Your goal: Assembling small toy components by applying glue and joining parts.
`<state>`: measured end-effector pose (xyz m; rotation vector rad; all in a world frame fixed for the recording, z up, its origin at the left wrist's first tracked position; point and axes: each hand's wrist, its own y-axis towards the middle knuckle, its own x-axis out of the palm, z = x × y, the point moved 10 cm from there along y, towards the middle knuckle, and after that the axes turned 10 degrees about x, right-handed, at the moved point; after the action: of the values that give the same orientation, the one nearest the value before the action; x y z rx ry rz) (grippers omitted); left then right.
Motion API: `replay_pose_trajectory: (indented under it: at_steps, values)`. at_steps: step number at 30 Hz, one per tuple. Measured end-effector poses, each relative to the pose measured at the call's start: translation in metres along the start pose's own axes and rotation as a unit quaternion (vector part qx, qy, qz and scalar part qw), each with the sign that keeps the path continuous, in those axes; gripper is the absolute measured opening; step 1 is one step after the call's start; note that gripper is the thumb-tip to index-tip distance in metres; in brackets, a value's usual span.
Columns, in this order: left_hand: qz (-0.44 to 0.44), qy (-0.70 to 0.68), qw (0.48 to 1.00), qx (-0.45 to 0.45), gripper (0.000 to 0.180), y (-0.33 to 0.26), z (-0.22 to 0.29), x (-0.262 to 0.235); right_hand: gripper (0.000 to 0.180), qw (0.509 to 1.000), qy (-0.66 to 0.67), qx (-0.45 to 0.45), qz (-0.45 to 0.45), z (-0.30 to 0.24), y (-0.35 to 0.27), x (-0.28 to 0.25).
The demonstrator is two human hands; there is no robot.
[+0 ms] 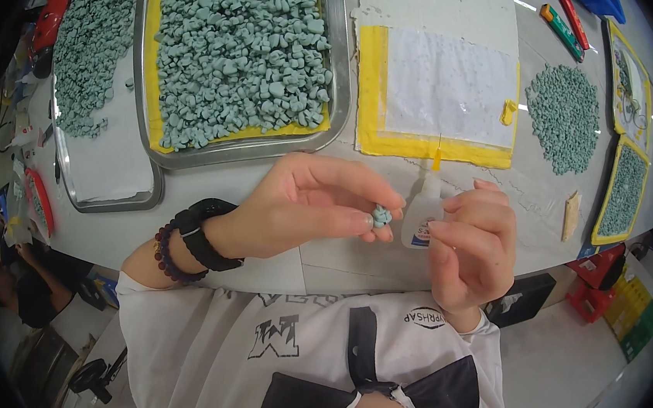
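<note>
My left hand, with a black watch and a beaded bracelet on its wrist, is closed in a pinch. Between thumb and fingertips sits a small grey-green moulded piece. My right hand is loosely curled with its fingers apart, and I see nothing held in it. Its fingertips overlap the edge of a translucent glue bottle with a yellow nozzle and thin needle tip; whether they touch it I cannot tell. The bottle is between my hands, just in front of a yellow-edged white pad.
A metal tray heaped with grey-green pieces is at far left, beside another tray of them. On the right lie a loose pile, a green utility knife and a yellow-framed tray. A small yellow part rests on the pad.
</note>
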<state>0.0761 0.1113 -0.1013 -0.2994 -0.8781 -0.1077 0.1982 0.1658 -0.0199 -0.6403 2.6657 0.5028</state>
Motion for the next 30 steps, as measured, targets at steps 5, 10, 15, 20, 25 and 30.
replay_pose_trajectory:
  at_steps: [5,10,15,20,25,30]
  values:
    - [0.004,0.024,0.999,-0.021,0.022,-0.001,-0.001,-0.003,0.027,1.000,0.004,-0.002,-0.015,-0.001,0.001,0.005]
    - [-0.008,0.129,0.991,0.028,0.017,-0.009,0.016,0.005,0.022,0.999,-0.016,-0.025,-0.023,-0.016,0.000,-0.002]
    - [0.102,0.603,0.699,0.370,0.019,-0.074,0.142,0.005,0.017,0.999,-0.035,0.001,0.035,0.000,-0.005,-0.032]
    - [0.338,0.784,0.469,0.225,0.024,-0.126,0.217,-0.070,0.016,0.999,-0.039,0.027,0.025,0.009,-0.003,-0.034]
    - [0.119,0.452,0.814,0.345,0.008,-0.095,0.178,0.075,0.015,0.999,-0.033,-0.020,-0.010,-0.007,0.000,-0.025]
    - [-0.215,0.099,0.942,0.236,0.016,-0.071,0.146,0.142,0.013,1.000,-0.013,-0.018,-0.008,-0.008,0.000,-0.021]
